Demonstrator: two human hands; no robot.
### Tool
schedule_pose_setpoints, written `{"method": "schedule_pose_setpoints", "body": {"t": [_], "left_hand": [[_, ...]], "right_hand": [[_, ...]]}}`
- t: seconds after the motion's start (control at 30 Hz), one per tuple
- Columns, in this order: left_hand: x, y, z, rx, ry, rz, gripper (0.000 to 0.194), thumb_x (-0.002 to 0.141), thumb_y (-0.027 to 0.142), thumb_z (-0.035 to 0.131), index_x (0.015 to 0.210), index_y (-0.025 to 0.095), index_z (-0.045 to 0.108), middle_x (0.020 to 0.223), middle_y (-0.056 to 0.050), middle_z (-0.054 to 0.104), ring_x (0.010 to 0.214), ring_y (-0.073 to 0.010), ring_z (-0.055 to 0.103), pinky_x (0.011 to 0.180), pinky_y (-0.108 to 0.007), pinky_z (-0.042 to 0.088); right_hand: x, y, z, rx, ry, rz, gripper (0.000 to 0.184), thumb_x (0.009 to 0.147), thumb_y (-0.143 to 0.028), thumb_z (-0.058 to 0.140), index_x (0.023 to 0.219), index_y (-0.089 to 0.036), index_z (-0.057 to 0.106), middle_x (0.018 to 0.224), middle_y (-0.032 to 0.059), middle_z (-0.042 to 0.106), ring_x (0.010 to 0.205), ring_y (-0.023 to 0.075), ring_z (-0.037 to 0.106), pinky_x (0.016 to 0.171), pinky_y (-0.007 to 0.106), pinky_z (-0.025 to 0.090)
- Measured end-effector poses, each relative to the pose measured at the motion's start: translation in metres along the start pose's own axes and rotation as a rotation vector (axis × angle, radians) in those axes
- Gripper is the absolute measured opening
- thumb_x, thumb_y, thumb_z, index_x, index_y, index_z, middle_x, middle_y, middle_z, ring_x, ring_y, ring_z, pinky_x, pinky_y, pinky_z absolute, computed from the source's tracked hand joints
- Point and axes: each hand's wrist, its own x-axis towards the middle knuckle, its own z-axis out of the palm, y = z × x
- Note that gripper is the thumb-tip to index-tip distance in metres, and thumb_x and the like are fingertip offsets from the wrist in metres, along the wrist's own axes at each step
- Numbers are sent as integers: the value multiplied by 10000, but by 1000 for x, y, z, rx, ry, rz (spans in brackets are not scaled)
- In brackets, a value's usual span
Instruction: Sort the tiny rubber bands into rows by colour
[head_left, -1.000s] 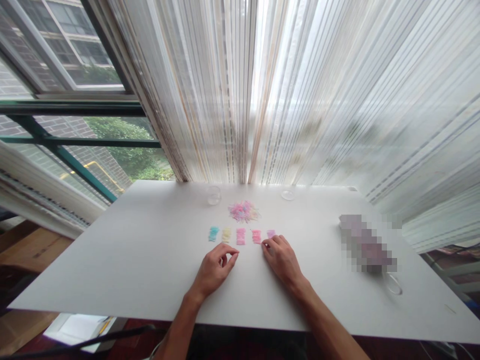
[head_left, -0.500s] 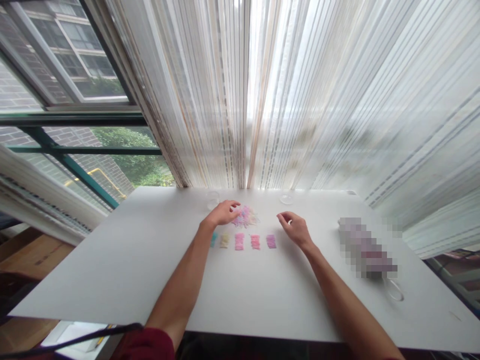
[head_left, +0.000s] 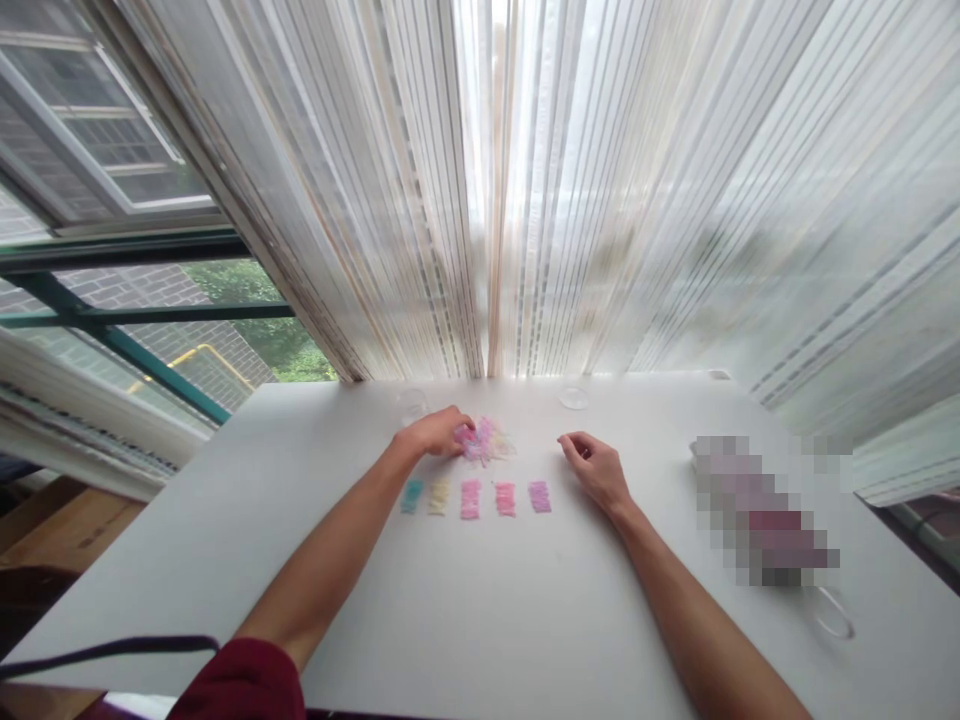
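Note:
A loose mixed pile of small pastel sticks (head_left: 491,441) lies on the white table (head_left: 480,590) near the curtain. In front of it sits a row of sorted little stacks: teal (head_left: 411,495), yellow (head_left: 439,495), light pink (head_left: 470,498), deeper pink (head_left: 505,497) and purple (head_left: 539,495). My left hand (head_left: 435,434) rests at the left edge of the pile, fingers curled and pinching into the sticks. My right hand (head_left: 596,466) hovers to the right of the pile, fingers loosely curled, nothing seen in it.
A blurred-out object (head_left: 765,510) lies at the table's right. Small clear round dishes sit at the back left (head_left: 412,405), back middle (head_left: 574,398) and front right (head_left: 832,610). A striped sheer curtain (head_left: 600,200) hangs behind; a window is at left.
Both hands left the sorted row and reached toward the pile. My left hand has closed into the pile's left edge; my right hand hangs beside it. The view tilted slightly.

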Motion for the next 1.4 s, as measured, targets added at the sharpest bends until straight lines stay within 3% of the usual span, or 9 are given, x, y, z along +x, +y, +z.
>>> {"method": "schedule_pose_setpoints", "body": {"t": [0.17, 0.5, 1.0, 1.2, 1.4], "left_hand": [[0, -3, -5, -37, 62, 35, 294, 844, 254, 632, 1108, 202, 751, 1081, -83, 743, 991, -228, 688, 883, -264, 513], [2, -4, -15, -129, 167, 58, 290, 859, 314, 603, 1063, 202, 776, 984, -49, 784, 894, -186, 693, 767, -223, 505], [13, 9, -14, -63, 77, 40, 284, 838, 287, 637, 1081, 225, 769, 990, -31, 782, 868, -178, 704, 748, -214, 506], [15, 19, -15, 18, 42, 12, 545, 802, 388, 709, 1322, 235, 650, 1209, -83, 713, 1039, -241, 674, 856, -275, 515], [20, 27, -11, 62, -2, 16, 450, 794, 237, 667, 1242, 244, 713, 1179, -74, 727, 1007, -240, 685, 825, -262, 516]], "right_hand": [[-1, 0, -1, 7, 1, 9, 450, 861, -604, 561, 774, -196, 730, 732, 55, 718, 583, 173, 550, 606, 296, 480], [0, 1, 0, -3, 9, 2, 455, 860, -608, 556, 764, -197, 724, 693, 45, 697, 581, 173, 544, 603, 293, 475], [-1, 1, -1, 9, 10, -2, 447, 861, -601, 556, 764, -198, 722, 687, 38, 694, 587, 172, 562, 595, 285, 479], [0, 0, -2, 11, -1, -2, 418, 849, -571, 560, 764, -195, 722, 690, 44, 695, 604, 179, 571, 617, 293, 478], [0, 1, -2, 12, -11, 11, 393, 849, -544, 559, 770, -195, 722, 699, 41, 695, 620, 180, 569, 611, 287, 465]]}}
